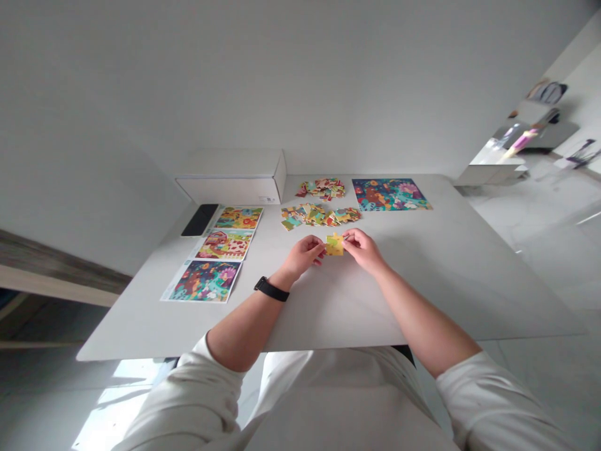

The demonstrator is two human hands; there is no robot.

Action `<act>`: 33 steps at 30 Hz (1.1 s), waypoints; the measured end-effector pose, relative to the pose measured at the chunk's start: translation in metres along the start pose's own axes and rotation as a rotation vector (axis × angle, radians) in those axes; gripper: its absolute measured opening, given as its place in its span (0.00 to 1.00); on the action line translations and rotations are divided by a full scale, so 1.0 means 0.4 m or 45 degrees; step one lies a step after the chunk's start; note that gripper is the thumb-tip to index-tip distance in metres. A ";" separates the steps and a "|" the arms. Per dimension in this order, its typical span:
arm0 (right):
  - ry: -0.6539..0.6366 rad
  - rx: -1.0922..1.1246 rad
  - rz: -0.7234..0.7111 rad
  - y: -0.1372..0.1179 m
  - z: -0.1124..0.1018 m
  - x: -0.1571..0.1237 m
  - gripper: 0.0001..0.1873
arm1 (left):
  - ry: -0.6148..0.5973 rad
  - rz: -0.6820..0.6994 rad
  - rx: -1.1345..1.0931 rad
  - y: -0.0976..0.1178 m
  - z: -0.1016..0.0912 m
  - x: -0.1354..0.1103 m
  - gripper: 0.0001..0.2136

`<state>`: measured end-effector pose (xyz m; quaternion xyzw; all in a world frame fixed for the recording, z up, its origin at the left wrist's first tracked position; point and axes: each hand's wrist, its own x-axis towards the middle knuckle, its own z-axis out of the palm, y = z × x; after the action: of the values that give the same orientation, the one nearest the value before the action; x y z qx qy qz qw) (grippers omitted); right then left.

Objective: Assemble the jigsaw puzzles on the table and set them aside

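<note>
Between my two hands is a yellow jigsaw puzzle piece [334, 245] with a tab along its upper edge. My left hand [306, 254] pinches its left side, and a black band circles that wrist. On the right side, my right hand [362, 249] grips it with thumb and fingers. Just beyond the hands lies a heap of mixed puzzle pieces [319, 215]. A second, smaller heap of pieces [323, 187] sits behind it. To the right of the heaps rests an assembled puzzle [392, 194] with a dark blue, colourful animal scene.
Three printed picture sheets [223, 244] form a column on the left of the white table [422, 300]. Beside the top one lies a black phone [200, 220]. A white box [232, 178] stands at the back left, close to the wall.
</note>
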<state>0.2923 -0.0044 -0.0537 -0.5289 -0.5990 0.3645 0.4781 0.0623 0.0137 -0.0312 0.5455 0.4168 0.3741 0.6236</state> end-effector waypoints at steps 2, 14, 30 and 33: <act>0.017 -0.003 -0.002 -0.002 -0.001 0.000 0.23 | 0.003 0.007 0.007 -0.002 0.001 0.001 0.19; 0.037 0.038 0.136 -0.022 0.001 0.000 0.23 | -0.014 0.055 0.116 -0.009 0.006 0.005 0.14; -0.203 -0.796 -0.652 -0.073 -0.024 0.018 0.20 | 0.189 -0.027 -0.074 0.002 0.000 0.010 0.13; -0.205 -0.857 -0.612 -0.058 -0.039 0.061 0.18 | 0.262 0.018 -0.027 -0.005 -0.004 0.012 0.13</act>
<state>0.3011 0.0143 -0.0229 -0.4708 -0.8263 0.0668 0.3018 0.0627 0.0186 -0.0336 0.5006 0.4707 0.4369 0.5804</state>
